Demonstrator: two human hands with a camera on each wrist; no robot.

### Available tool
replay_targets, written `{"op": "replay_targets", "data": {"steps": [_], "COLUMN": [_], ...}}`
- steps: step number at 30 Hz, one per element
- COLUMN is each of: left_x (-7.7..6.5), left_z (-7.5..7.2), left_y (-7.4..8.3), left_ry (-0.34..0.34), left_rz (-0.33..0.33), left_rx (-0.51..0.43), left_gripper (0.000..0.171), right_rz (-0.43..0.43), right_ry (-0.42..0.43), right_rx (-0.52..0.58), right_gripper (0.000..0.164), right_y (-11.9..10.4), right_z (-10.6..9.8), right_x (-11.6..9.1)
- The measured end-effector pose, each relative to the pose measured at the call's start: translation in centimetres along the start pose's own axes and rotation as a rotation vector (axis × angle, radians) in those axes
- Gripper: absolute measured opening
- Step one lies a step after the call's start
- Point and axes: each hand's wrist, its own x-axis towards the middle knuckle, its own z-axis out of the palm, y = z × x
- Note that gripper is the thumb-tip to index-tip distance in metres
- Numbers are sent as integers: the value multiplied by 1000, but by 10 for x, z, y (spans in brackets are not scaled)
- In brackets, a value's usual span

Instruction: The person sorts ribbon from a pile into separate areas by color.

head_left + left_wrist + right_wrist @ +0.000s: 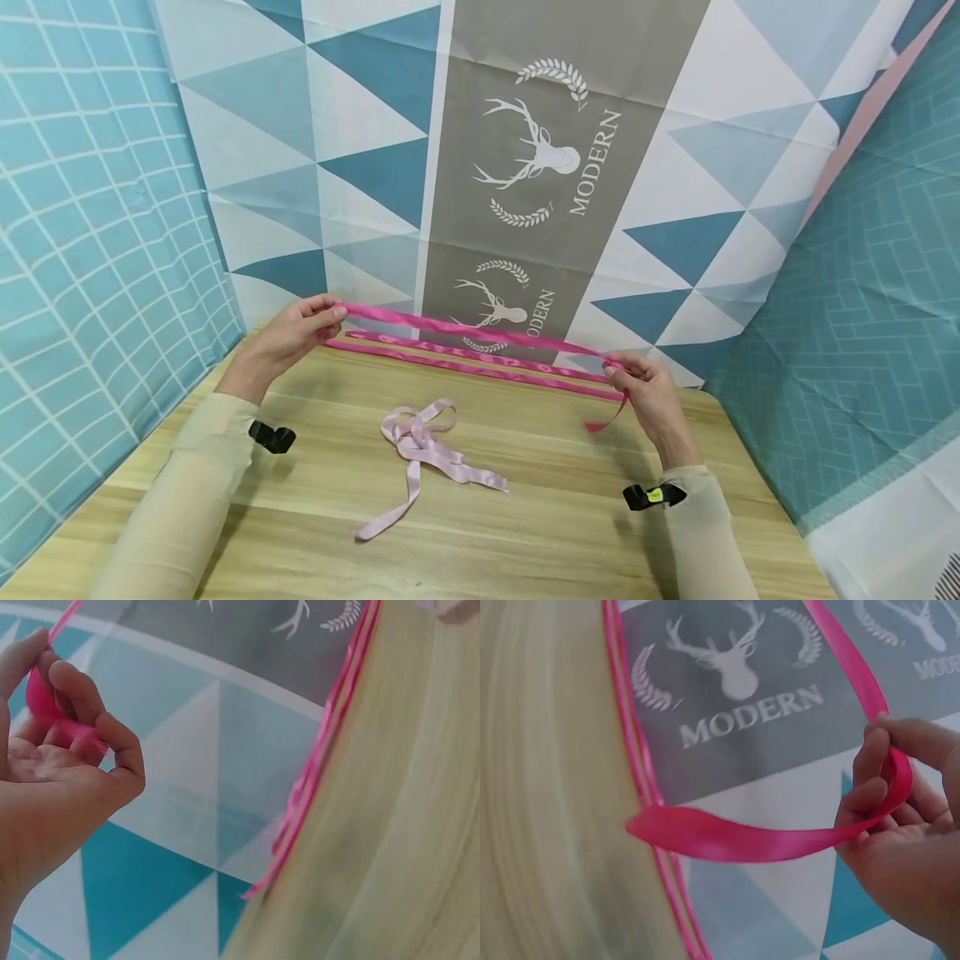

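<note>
A hot pink ribbon (465, 330) is stretched between both hands above the back edge of the table. The left hand (300, 333) pinches one end; in the left wrist view a short tail of this ribbon (46, 699) curls across the palm. At the other end the right hand (647, 392) pinches the ribbon between thumb and finger, and a loose tail (757, 844) hangs from it. Beneath, two more pink ribbon lengths (480, 369) lie roughly parallel along the table's back edge. A pale pink ribbon (427, 450) lies in a loose tangle nearer the front.
The wood-grain table (525, 517) meets a patterned cloth backdrop (375, 167) at its back. Blue tiled-print cloth (82, 233) stands at the left, teal cloth (847, 333) at the right. A black wrist camera (273, 437) sits on the left wrist, another camera (652, 497) on the right.
</note>
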Motion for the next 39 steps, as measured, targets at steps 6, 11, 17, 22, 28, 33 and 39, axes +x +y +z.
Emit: {"op": "replay_targets", "data": {"steps": [6,11,17,22,28,33,39], "left_x": [-1,-1,-2,-3,-4,-6,-8], "left_z": [-10,-16,-26,-36,-43,-44,-45], "left_y": [-11,-15,-24,-33,-41,-45,-46], "left_ry": [120,143,193,252,294,343,397], "left_rz": [-50,-68,-157,-283,-388,-447,-509], "left_rx": [-33,-24,46,171,247,244,253], "left_gripper": [23,24,32,28,36,50,47], "right_rz": [53,80,151,220,310,372,441], "right_ry": [104,126,128,172,212,237,285], "right_rx": [-131,-124,-97,-170,-195,-210,-168], "right_gripper": [36,40,41,37,29,34,34], "right_y": [16,22,28,38,56,69,76], "right_z": [-8,-15,-22,-30,-41,-46,-50], "right_x": [0,-3,-4,-4,-2,-2,-2]}}
